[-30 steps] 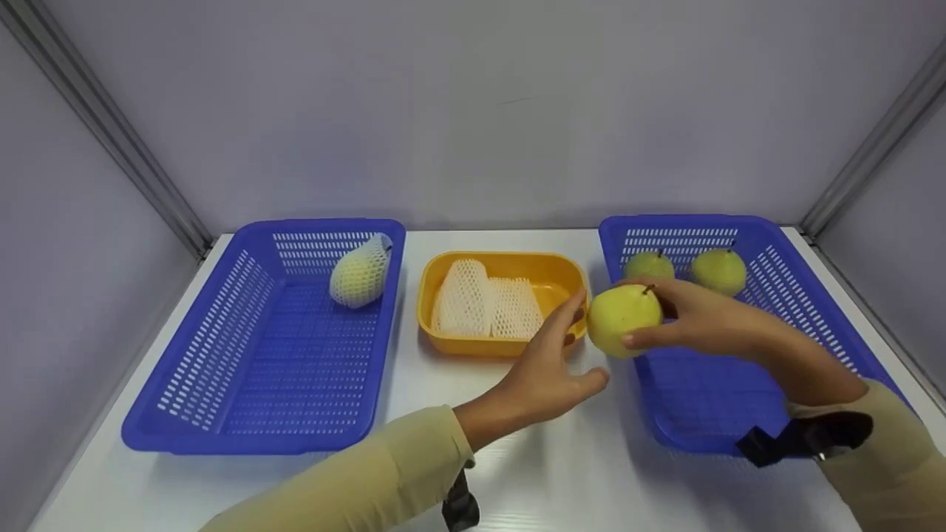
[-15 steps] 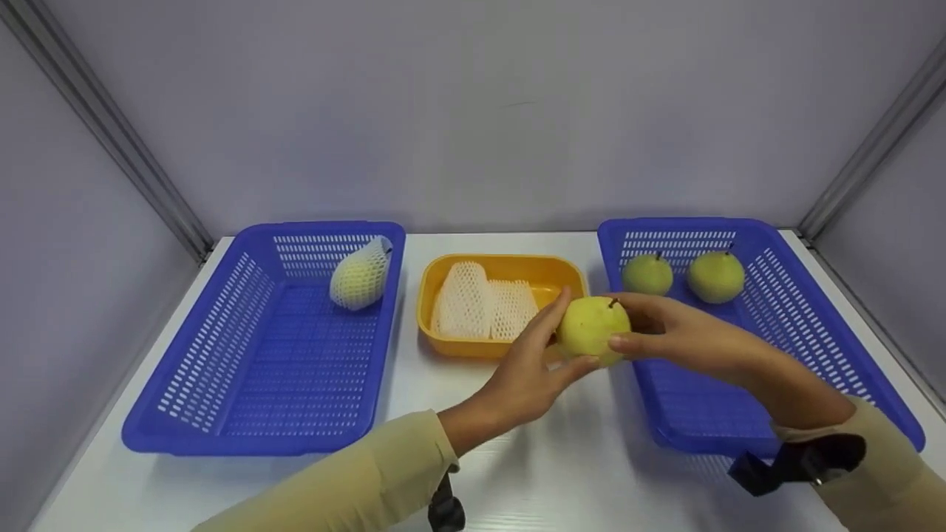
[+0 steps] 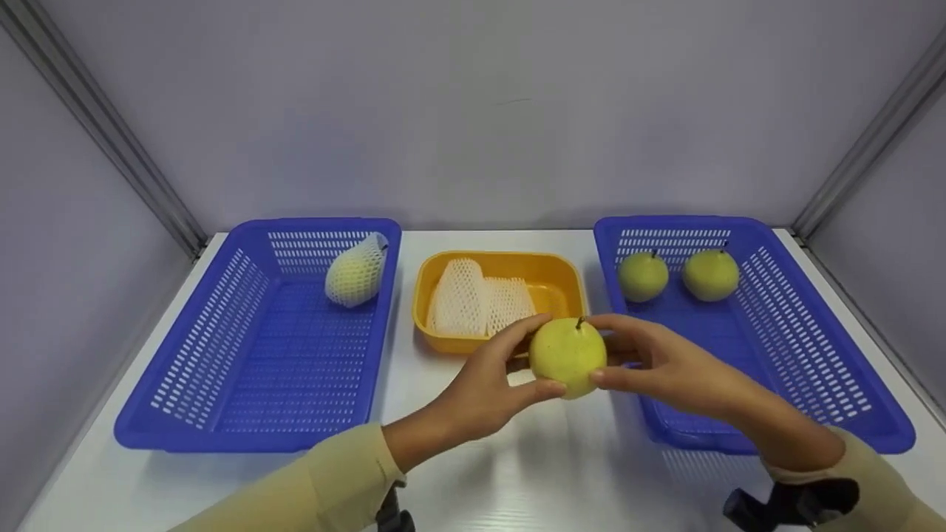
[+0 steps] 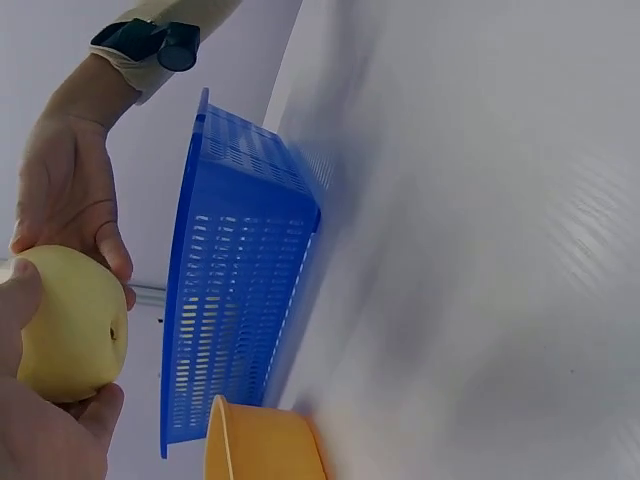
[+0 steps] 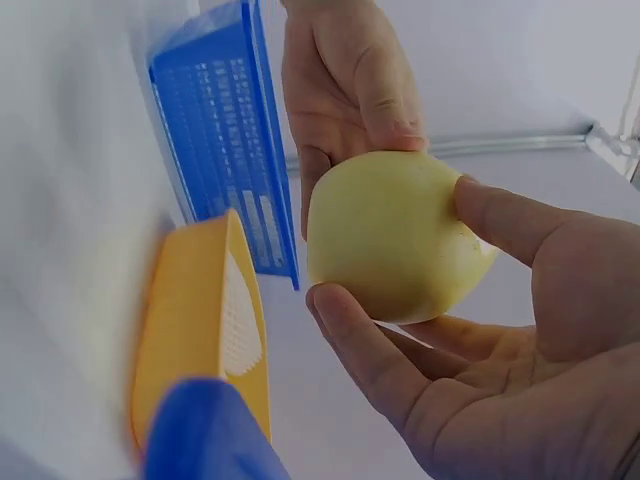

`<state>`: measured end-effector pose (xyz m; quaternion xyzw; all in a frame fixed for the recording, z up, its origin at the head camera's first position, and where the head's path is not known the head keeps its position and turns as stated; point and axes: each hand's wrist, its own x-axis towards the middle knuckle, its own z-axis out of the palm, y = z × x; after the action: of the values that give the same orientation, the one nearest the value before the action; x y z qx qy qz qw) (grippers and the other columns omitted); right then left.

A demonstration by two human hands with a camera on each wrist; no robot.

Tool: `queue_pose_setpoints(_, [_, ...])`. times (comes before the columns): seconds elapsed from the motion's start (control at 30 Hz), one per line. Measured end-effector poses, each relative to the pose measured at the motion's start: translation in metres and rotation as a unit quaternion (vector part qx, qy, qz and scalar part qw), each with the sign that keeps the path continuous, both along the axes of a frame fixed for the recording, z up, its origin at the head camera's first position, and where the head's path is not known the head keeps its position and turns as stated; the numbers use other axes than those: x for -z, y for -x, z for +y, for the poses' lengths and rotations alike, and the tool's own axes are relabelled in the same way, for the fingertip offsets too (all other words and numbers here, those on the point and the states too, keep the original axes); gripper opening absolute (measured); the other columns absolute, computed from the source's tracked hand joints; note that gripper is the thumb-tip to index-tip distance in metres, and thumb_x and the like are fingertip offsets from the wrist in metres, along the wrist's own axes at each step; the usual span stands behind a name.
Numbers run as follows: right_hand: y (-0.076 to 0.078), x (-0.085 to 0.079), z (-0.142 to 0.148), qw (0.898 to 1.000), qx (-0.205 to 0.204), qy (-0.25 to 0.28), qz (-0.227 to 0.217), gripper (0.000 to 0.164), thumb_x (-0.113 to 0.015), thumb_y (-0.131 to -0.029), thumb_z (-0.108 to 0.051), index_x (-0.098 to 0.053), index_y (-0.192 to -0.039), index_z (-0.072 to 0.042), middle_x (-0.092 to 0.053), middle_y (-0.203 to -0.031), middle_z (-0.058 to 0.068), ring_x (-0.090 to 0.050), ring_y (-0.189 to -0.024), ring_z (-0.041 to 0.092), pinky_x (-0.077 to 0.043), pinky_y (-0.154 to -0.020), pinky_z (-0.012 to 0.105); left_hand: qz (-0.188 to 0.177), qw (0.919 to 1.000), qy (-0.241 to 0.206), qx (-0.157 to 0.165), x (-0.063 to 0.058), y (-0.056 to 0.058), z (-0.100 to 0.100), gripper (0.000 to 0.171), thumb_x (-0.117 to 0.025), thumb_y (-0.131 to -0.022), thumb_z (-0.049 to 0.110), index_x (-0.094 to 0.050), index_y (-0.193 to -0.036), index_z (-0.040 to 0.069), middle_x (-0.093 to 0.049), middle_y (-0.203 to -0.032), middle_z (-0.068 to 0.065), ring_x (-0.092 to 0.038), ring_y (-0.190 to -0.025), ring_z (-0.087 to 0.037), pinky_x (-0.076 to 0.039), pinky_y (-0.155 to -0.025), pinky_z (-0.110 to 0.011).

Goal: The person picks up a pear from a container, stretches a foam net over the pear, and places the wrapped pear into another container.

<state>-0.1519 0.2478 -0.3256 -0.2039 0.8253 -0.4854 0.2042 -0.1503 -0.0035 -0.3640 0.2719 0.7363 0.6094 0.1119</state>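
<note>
A yellow-green pear is held up between both hands, above the table just in front of the orange tub. My left hand grips its left side, thumb low in front and fingers behind. From the right, my right hand pinches it between thumb and fingers. Its stem points up in the head view. The right wrist view shows the pear bare, with fingertips of both hands on its skin. In the left wrist view, a small dark hollow shows on the pear.
A blue basket at left holds a pear in a white foam net. The orange tub holds white foam nets. In the right blue basket lie two pears. Pale walls enclose the table.
The right hand has carried the pear left and nearer, away from the right basket. The left hand, first apart from the pear, now grips it too.
</note>
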Motion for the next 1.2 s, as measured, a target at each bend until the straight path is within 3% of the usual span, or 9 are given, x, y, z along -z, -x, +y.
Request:
queue_pose_setpoints(0.27, [-0.024, 0.016, -0.021, 0.999, -0.019, 0.031, -0.011, 0.068, -0.072, -0.097, -0.025, -0.04, -0.152, -0.002, -0.065, -0.128, 0.015, -0.064, -0.115, 0.029, -0.058, -0.09, 0.03, -0.024, 0.9996, 0.005, 0.014, 0.011, -0.017, -0.024, 0.066, -0.083, -0.087, 0.015, -0.05, -0.144, 0.008, -0.056, -0.141, -0.003, -0.055, -0.128, -0.017, -0.05, -0.103, -0.028])
queue_pose_setpoints(0.6, [-0.038, 0.063, -0.04, 0.998, -0.025, 0.048, -0.028, 0.054, -0.074, -0.096, -0.022, -0.051, -0.139, -0.001, -0.065, -0.123, 0.012, -0.065, -0.109, 0.026, -0.058, -0.085, 0.029, -0.048, 0.9975, 0.052, -0.003, 0.046, -0.037, -0.041, 0.066, -0.086, -0.084, 0.018, -0.052, -0.139, 0.005, -0.06, -0.136, -0.005, -0.057, -0.127, -0.024, -0.051, -0.099, -0.027])
queue_pose_setpoints(0.87, [-0.035, 0.087, -0.045, 0.996, -0.031, 0.077, -0.038, 0.054, -0.071, -0.097, -0.015, -0.049, -0.143, 0.003, -0.062, -0.129, 0.017, -0.064, -0.108, 0.028, -0.057, -0.083, 0.028, -0.053, 0.9974, 0.046, -0.017, 0.07, -0.038, -0.042, 0.065, -0.086, -0.084, 0.013, -0.051, -0.137, 0.004, -0.058, -0.136, -0.008, -0.055, -0.13, -0.029, -0.051, -0.101, -0.029])
queue_pose_setpoints(1.1, [-0.027, 0.1, -0.051, 0.995, -0.022, 0.077, -0.052, 0.057, -0.071, -0.096, -0.013, -0.048, -0.144, 0.006, -0.057, -0.137, 0.022, -0.063, -0.111, 0.033, -0.058, -0.086, 0.029, -0.044, 0.9956, 0.073, -0.039, 0.08, -0.033, -0.043, 0.065, -0.087, -0.082, 0.014, -0.051, -0.136, 0.006, -0.057, -0.136, -0.008, -0.054, -0.13, -0.028, -0.049, -0.105, -0.035])
queue_pose_setpoints(1.2, [-0.025, 0.106, -0.054, 0.995, -0.02, 0.09, -0.037, 0.06, -0.07, -0.097, -0.01, -0.042, -0.146, 0.011, -0.055, -0.136, 0.029, -0.063, -0.112, 0.037, -0.058, -0.085, 0.029, -0.042, 0.9947, 0.081, -0.047, 0.084, -0.03, -0.043, 0.065, -0.087, -0.082, 0.013, -0.051, -0.136, 0.006, -0.057, -0.136, -0.008, -0.054, -0.13, -0.028, -0.048, -0.107, -0.039])
